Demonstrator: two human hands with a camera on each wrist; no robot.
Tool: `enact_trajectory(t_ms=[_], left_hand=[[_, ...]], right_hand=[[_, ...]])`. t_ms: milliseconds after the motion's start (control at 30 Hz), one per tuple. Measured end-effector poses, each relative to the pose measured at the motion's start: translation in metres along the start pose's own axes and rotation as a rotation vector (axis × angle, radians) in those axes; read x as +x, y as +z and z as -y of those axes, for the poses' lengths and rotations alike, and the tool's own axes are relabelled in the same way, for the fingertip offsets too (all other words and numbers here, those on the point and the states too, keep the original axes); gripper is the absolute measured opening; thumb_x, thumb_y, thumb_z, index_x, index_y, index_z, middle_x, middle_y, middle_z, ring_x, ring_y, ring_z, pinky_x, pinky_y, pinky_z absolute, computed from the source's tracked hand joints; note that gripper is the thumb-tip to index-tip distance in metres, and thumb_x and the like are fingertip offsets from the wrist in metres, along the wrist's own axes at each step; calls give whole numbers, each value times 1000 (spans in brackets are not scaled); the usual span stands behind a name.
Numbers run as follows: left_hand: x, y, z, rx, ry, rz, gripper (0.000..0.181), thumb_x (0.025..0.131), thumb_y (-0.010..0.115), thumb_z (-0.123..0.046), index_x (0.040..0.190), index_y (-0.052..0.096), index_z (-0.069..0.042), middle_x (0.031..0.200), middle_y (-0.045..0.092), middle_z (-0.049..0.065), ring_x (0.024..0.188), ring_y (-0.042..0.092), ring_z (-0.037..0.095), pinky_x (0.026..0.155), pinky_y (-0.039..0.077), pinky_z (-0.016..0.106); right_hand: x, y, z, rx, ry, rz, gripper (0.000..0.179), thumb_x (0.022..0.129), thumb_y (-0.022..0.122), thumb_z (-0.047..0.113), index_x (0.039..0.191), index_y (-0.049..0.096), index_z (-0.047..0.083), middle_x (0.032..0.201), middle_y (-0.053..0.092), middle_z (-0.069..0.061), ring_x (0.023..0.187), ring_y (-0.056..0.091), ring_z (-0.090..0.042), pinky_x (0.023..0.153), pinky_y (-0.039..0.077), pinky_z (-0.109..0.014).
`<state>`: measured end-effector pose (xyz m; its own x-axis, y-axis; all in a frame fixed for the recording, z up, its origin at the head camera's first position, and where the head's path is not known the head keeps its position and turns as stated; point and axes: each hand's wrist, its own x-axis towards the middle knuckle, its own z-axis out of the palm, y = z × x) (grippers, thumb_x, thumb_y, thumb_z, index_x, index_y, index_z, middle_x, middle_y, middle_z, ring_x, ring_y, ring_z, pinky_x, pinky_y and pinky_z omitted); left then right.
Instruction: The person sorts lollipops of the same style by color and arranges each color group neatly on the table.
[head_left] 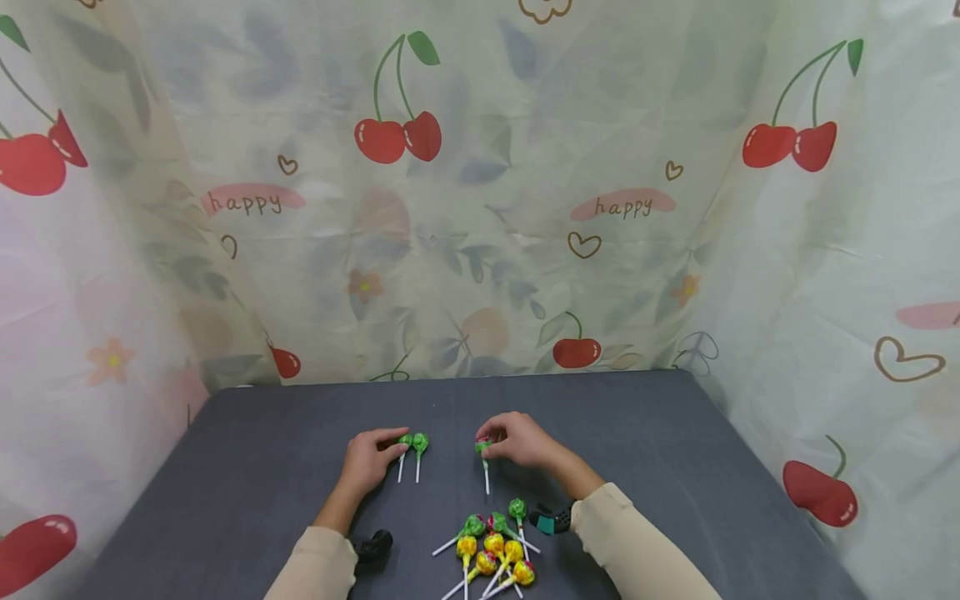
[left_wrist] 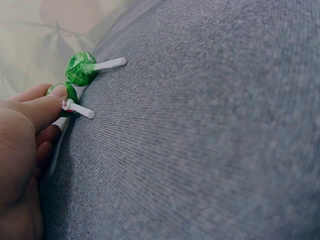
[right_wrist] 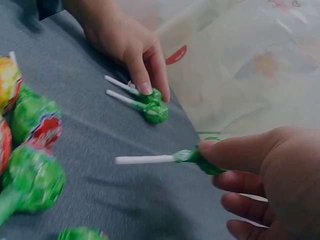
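My left hand [head_left: 367, 458] pinches the head of a green-wrapped lollipop [left_wrist: 72, 102] between thumb and fingers at the table's far middle. Right beside it lies a second green lollipop [head_left: 420, 443], its white stick pointing the same way, toward me. Between the thumb and fingers of my right hand [head_left: 521, 442] is another green lollipop [right_wrist: 187, 156] with some red on its wrapper. In the right wrist view it appears raised off the cloth, stick pointing left, and the fingers partly cover its head.
Nearer me is a loose heap of green lollipops [head_left: 517, 508] and yellow lollipops [head_left: 467, 547], sticks crossing. A dark grey cloth [head_left: 300, 433] covers the table. Patterned curtains [head_left: 480, 208] stand at the back and both sides. Each wrist wears a dark device [head_left: 551, 520].
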<state>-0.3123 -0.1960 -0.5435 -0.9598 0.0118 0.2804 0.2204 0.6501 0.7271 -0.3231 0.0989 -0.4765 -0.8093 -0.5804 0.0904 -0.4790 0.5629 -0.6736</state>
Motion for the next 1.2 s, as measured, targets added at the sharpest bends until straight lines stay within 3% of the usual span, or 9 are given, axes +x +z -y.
enact_trajectory(t_ms=[267,567,967,1200], left_hand=[[0,1,-2,6,0,-1,29,85,76,-13,114,75,-12,109,71,9,105,63,30,90,48,47],[-1,2,-1,5,-7,-1,29,85,76,-13,114,75,-12,110,71,9,104,64,29,89,49,47],[0,3,-1,6,-8,-19,28,84,77,-13,112,76,-12,107,72,8,102,65,29,88,49,47],[1,2,-1,9,-1,-27,28,84,78,-13,111,76,-12,105,72,8,101,65,29,88,49,47]], right_hand=[[21,13,4,-2,-22,-127,19,83,78,14,101,74,9,82,62,5,72,54,-9,61,48,-25],[43,42,2,-36,40,-167,18,82,79,14,98,75,9,80,61,5,72,54,-9,63,45,-25],[50,67,6,-11,129,-223,16,84,78,19,98,76,12,82,65,6,74,57,-10,66,47,-28],[53,77,10,2,136,-282,14,83,79,20,95,76,13,80,64,6,73,56,-10,65,47,-28]])
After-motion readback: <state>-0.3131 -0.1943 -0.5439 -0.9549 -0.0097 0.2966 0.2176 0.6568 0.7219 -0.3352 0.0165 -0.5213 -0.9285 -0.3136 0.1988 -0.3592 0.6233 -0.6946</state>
